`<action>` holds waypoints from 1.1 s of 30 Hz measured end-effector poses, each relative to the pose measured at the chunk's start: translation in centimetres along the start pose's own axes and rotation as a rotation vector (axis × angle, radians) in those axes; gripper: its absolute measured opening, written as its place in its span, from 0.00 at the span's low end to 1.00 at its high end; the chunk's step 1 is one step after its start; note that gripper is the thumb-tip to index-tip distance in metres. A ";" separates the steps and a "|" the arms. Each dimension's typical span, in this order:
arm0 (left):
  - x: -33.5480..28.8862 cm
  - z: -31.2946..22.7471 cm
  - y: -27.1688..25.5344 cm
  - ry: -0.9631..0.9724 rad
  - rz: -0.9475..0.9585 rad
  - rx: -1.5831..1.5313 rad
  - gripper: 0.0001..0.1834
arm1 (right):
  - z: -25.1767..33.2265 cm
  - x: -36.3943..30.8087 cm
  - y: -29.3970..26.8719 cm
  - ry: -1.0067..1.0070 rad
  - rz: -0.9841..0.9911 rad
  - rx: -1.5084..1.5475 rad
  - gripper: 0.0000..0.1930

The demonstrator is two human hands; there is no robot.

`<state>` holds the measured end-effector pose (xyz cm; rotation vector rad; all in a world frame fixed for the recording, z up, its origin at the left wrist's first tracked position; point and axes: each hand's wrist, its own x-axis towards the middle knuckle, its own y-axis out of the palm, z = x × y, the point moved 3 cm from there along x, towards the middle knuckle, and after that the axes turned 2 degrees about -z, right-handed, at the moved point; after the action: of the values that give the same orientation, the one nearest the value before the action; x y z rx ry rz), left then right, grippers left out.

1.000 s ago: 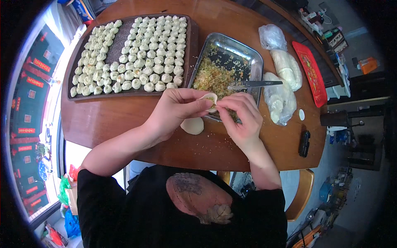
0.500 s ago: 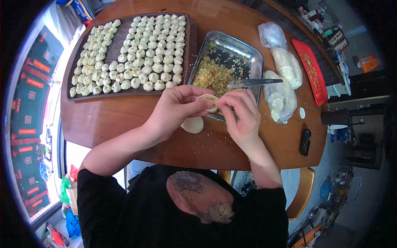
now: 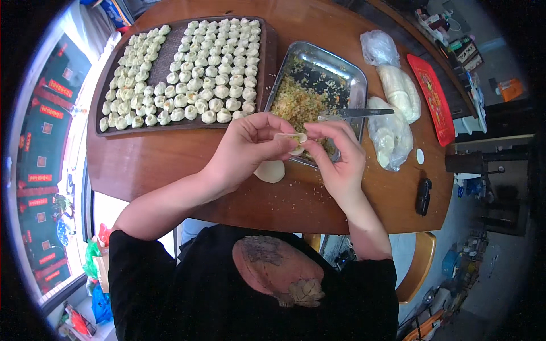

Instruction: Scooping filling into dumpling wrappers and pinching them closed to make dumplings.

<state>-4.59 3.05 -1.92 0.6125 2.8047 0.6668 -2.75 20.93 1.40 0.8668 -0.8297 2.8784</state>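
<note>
Between my two hands is a round dumpling wrapper [image 3: 296,138] with a bit of chopped filling in it, its edges folded up. My left hand [image 3: 256,139] holds it from the left, thumb in front and fingers behind. My right hand [image 3: 336,150] pinches its right edge between thumb and fingertips. A flat, bare wrapper [image 3: 269,171] lies on the table just under my left hand. Behind my hands stands a metal tray [image 3: 359,85] with chopped filling [image 3: 298,105] in its near left part. A flat metal spreader [image 3: 355,113] rests across the tray's right rim.
A dark tray [image 3: 165,54] with rows of shaped dumplings stands at left. Right of the metal tray lie plastic bags of wrappers [image 3: 391,139], a red tray [image 3: 430,96], a small white disc [image 3: 420,156] and a black object [image 3: 422,196]. The wooden table [image 3: 142,165] curves at its near edge.
The wrapper's edge has been folded further up around the filling, and my right fingers have shifted along its rim. The whole view has moved slightly.
</note>
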 end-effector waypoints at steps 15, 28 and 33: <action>0.1 0.0 -0.1 0.003 -0.036 0.026 0.10 | 0.1 0.1 0.2 -0.223 0.035 -0.156 0.08; 0.0 -0.2 -0.1 0.033 0.008 0.162 0.09 | 0.2 0.1 -0.3 -0.270 0.008 -0.100 0.11; 0.0 -0.2 -0.2 0.026 0.017 0.172 0.08 | 0.0 0.1 -0.1 -0.259 0.009 -0.102 0.11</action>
<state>-4.68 2.79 -1.88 0.6629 2.9049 0.4418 -2.77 20.97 1.50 1.2431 -0.9910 2.7392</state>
